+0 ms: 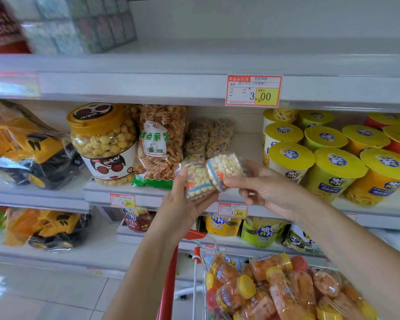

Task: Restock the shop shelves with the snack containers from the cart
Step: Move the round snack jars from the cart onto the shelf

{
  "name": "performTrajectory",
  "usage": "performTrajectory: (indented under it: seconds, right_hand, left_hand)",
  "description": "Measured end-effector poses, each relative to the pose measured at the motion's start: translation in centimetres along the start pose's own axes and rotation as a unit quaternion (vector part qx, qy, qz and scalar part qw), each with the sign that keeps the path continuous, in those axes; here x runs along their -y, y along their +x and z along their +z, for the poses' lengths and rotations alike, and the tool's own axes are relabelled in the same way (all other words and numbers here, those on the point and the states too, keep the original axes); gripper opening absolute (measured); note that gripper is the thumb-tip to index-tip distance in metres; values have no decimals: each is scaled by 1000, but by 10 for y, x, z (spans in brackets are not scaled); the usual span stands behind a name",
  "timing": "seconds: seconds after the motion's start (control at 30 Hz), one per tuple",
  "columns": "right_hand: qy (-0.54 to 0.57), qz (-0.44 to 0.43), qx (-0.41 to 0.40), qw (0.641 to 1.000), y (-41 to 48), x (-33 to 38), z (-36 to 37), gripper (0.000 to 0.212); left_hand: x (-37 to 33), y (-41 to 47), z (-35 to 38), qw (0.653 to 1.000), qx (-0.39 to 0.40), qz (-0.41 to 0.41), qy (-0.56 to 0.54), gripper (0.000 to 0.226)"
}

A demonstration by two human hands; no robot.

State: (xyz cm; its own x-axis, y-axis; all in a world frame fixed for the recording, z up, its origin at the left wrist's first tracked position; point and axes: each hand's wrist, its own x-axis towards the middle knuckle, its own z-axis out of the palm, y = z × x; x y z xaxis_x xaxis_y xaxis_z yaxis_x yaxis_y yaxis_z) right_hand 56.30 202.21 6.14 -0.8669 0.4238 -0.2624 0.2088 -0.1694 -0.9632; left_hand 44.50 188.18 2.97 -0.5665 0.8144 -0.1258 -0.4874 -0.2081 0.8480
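Snack containers (195, 179), two small clear tubs of pale round puffs, are up in front of the middle shelf (247, 142), touching each other: the left tub (199, 184) lies in our left grip (183, 204), thumb on its near side and fingers cupped beneath, while the right tub (224, 168) is pinched near its lower rim between thumb and forefinger of our right grip (268, 190). We judge them light and thin-walled under slick film, likely to dent or slip if squeezed hard, so we would hold round the waist or under the base, not by the crinkled film at the ends. Behind them the shelf shows a bare patch between the bag of fried twists (159, 144) and the yellow-lidded cups (291, 158), with speckled packs (206, 139) at the back. Below, the cart (169, 285) holds many orange-filled jars (282, 294)
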Motion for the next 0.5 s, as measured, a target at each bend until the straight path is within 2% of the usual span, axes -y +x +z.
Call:
performTrajectory:
  seconds: [0.13, 0.2, 0.27, 0.3, 0.33, 0.4, 0.5]
  right_hand:
    - [-5, -62, -63, 996, 7, 0, 3, 66]
    - [-31, -62, -129, 989, 23, 3, 0, 77]
    - [-83, -63, -224, 969, 47, 9, -9, 87]
    - [-111, -67, -263, 956, 58, 14, -13, 90]
    - [-147, -69, -289, 944, 67, 20, -16, 92]
    - [-220, -71, -311, 922, 83, 32, -21, 91]
    - [-294, -60, -334, 894, 106, 45, -30, 72]
  left_hand:
    - [0, 15, 2, 999, -14, 19, 38, 65]
    - [-1, 31, 2, 987, -39, 46, 149, 68]
    - [-8, 49, 6, 942, -90, 83, 314, 37]
    - [-12, 57, 11, 914, -116, 95, 378, 32]
    - [-16, 66, 14, 893, -131, 98, 420, 36]
    - [-20, 83, 20, 873, -145, 98, 455, 40]
    - [-22, 114, 24, 846, -184, 118, 487, 44]
